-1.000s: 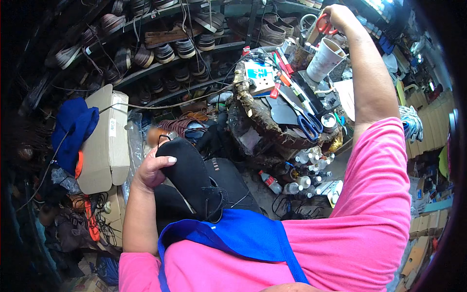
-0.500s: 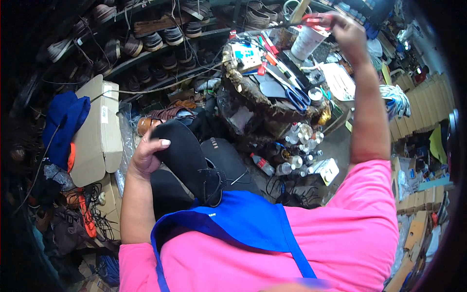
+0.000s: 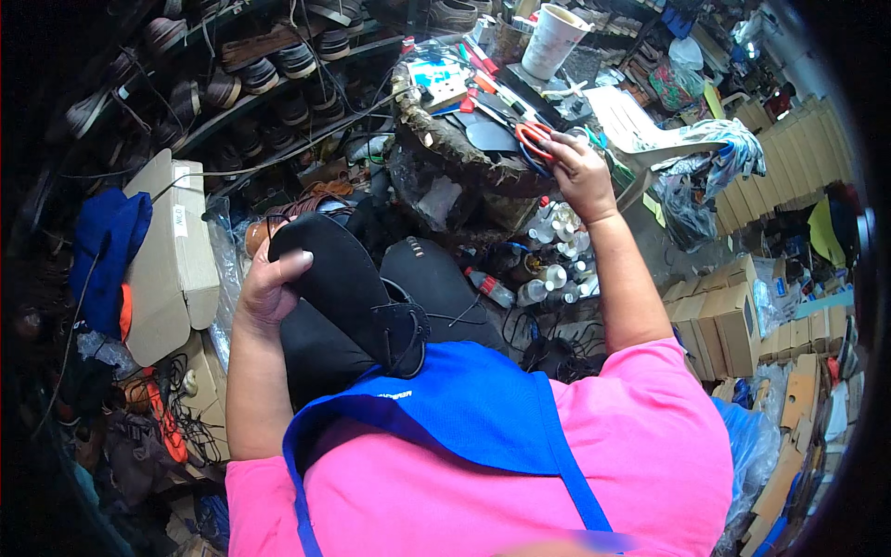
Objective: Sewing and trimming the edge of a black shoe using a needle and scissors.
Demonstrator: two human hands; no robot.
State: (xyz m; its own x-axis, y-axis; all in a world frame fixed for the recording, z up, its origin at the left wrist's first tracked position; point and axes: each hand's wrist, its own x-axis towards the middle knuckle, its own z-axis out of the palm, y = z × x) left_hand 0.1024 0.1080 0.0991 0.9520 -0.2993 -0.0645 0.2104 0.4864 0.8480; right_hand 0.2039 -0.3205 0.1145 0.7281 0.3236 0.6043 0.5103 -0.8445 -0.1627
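- L hand [image 3: 269, 283] clamped on the black shoe [image 3: 348, 297], sole up, resting on lap just above the blue apron [image 3: 464, 408].
- R hand [image 3: 580, 172] stretched out to the cluttered workbench [image 3: 445, 139], fingers closed round red-handled scissors [image 3: 534, 139].
- Hands well apart; shoe sits w/ L only.
- White cup [image 3: 554, 39] beyond the scissors.

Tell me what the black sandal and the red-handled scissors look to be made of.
The black sandal, held by the left hand, looks like matte rubber or foam: a dull, smooth sole without shine. The scissors under the right hand have glossy red handles, probably plastic; their blades are hidden.
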